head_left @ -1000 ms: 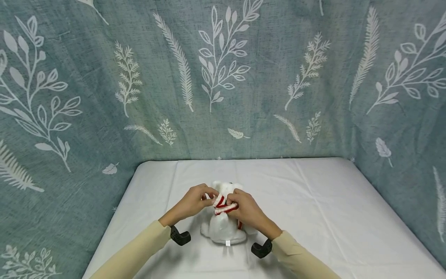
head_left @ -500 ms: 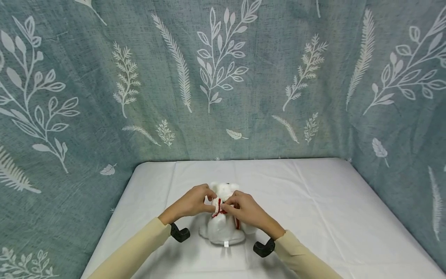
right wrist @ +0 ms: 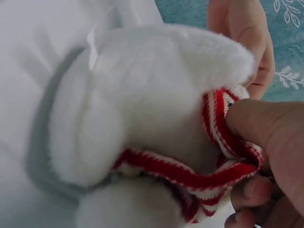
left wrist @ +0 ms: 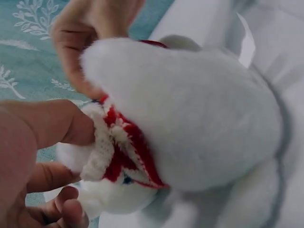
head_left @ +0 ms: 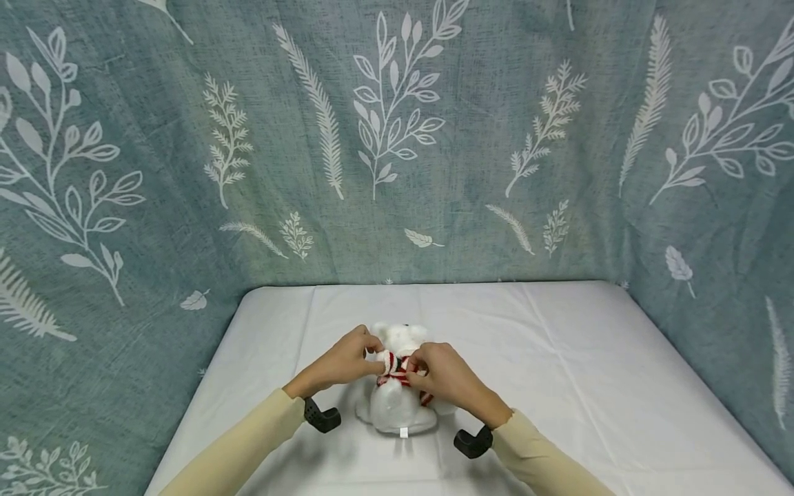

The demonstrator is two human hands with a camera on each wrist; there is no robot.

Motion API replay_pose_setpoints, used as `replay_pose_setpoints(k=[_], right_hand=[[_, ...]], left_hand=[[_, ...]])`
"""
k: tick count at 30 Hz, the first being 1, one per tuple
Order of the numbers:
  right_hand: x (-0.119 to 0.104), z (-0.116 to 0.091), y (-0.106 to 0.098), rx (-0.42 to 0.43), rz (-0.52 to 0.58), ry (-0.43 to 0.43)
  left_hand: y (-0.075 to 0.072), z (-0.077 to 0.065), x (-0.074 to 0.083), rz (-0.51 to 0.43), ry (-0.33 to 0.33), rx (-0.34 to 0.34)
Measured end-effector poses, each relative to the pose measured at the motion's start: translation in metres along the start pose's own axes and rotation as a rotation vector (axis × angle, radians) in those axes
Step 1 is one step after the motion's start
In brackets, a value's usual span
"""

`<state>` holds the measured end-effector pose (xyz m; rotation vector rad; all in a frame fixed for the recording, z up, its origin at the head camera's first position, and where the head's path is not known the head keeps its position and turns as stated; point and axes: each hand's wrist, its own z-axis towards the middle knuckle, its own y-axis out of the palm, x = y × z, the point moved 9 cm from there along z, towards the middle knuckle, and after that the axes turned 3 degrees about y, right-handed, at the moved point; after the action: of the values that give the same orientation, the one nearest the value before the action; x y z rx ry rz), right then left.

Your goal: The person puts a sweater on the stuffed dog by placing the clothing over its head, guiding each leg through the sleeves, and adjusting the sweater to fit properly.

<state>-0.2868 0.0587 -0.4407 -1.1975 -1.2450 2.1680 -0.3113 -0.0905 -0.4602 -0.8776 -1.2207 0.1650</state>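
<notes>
A white plush bear (head_left: 397, 406) sits on the white tablecloth with its back to me. Round its neck goes a red and white striped knit scarf (head_left: 393, 379). My left hand (head_left: 352, 356) pinches the scarf at the left of the neck; in the left wrist view its thumb presses a cream knit band (left wrist: 102, 152). At the right of the neck, my right hand (head_left: 448, 373) holds the scarf, and the right wrist view has a striped fold (right wrist: 228, 173) running between thumb and fingers. One striped end hangs down the bear's right side. The bear's front is hidden.
A small white tag (head_left: 404, 432) sticks out at the bear's base. The white-covered table (head_left: 546, 399) reaches back to a green-blue curtain (head_left: 459, 227) with white leaf prints, which also lines both sides. Each wrist wears a black camera mount (head_left: 473, 441).
My right hand first came left to the middle of the neck, then drew back right with the scarf. More red stripes show across the neck now. The left hand stayed nearly in place.
</notes>
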Motion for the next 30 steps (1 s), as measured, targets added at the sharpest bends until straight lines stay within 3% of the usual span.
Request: replay_pose_setpoints(k=[4,13,17,24,30], right_hand=[[0.003,-0.006,-0.002,0.004,-0.047,0.012],[0.026,-0.011,-0.009,0.047,-0.075,0.129],[0.028,-0.012,-0.004,0.070,-0.085,0.142],[0.012,-0.011,0.001,0.098,-0.051,0.104],[0.000,-0.007,0.003,0.120,-0.049,0.085]], left_hand=[[0.000,0.000,-0.003,-0.081,-0.057,0.001],[-0.004,-0.003,-0.014,-0.238,-0.220,0.020],[-0.003,-0.006,-0.009,-0.194,-0.195,0.014],[-0.003,-0.006,0.002,0.018,-0.068,0.011],[0.003,-0.005,0.008,0.025,-0.018,-0.015]])
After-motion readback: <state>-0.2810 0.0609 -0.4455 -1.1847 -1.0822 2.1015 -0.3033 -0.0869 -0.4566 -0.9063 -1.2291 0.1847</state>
